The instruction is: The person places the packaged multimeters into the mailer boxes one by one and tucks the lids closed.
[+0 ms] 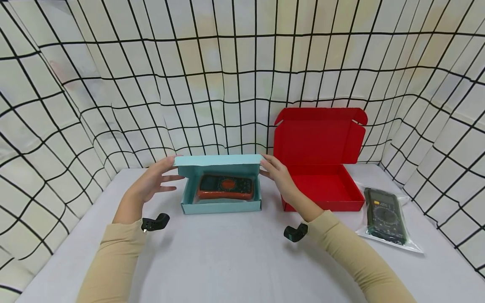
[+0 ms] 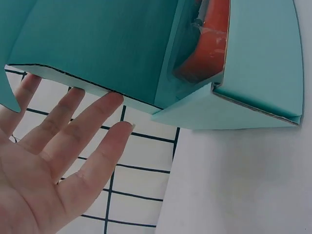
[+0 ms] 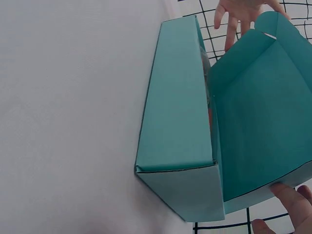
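Note:
A light-blue cardboard box (image 1: 221, 207) stands in the middle of the table with its lid (image 1: 218, 160) partly raised. Inside it lies an orange-and-black multimeter (image 1: 226, 187) in a clear plastic bag. My left hand (image 1: 154, 179) touches the left end of the lid with spread, fairly straight fingers, which the left wrist view shows along the lid's side edge. At the lid's right end is my right hand (image 1: 278, 172), its fingertips against the side edge. In the right wrist view, the lid (image 3: 265, 112) leans back from the box, and only part of that hand (image 3: 297, 209) shows.
A red box (image 1: 320, 136) stands open to the right, its lid upright. Beside it lies a dark multimeter (image 1: 385, 216) in a clear bag. White cloth walls under a black grid (image 1: 235, 75) enclose the back and sides of the white table (image 1: 219, 256).

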`<state>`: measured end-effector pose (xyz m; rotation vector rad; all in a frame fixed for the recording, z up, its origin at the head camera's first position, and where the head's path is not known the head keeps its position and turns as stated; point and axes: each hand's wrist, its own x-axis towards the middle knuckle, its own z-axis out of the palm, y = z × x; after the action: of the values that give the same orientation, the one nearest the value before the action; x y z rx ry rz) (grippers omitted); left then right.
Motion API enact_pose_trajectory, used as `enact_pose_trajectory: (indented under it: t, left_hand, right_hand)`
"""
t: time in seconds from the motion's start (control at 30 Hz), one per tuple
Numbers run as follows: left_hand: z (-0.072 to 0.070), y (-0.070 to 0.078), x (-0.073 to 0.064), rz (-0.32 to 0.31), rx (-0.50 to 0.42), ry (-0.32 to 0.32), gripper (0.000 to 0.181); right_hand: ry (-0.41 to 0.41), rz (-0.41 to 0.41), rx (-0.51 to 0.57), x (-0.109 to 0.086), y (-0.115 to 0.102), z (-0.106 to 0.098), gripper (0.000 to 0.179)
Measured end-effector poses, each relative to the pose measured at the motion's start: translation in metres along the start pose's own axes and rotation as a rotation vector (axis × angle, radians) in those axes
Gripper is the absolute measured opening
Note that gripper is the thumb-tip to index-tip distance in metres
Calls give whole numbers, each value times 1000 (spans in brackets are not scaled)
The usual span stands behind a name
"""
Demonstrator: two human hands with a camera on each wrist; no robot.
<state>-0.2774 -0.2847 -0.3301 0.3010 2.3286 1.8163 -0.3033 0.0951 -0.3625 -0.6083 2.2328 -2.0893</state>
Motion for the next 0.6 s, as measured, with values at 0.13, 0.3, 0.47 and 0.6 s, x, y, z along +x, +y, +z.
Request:
enact_pose_trajectory:
  t: [0.13, 0.3, 0.47, 0.6]
  left_hand:
    - [-2, -4, 1, 13, 6, -19, 71]
    - [-3, -11, 1, 50, 27, -18, 69]
    - [-4, -18, 1, 94, 46, 2, 64]
    - [-4, -24, 2, 118, 45, 12, 62]
  right_hand:
    - [-12, 1, -19, -2, 3, -1, 57]
    - [-20, -9, -27, -4, 6, -3, 59]
    - [-33, -20, -23, -7, 10, -3, 60]
    - [-37, -34, -27, -8, 14, -2, 61]
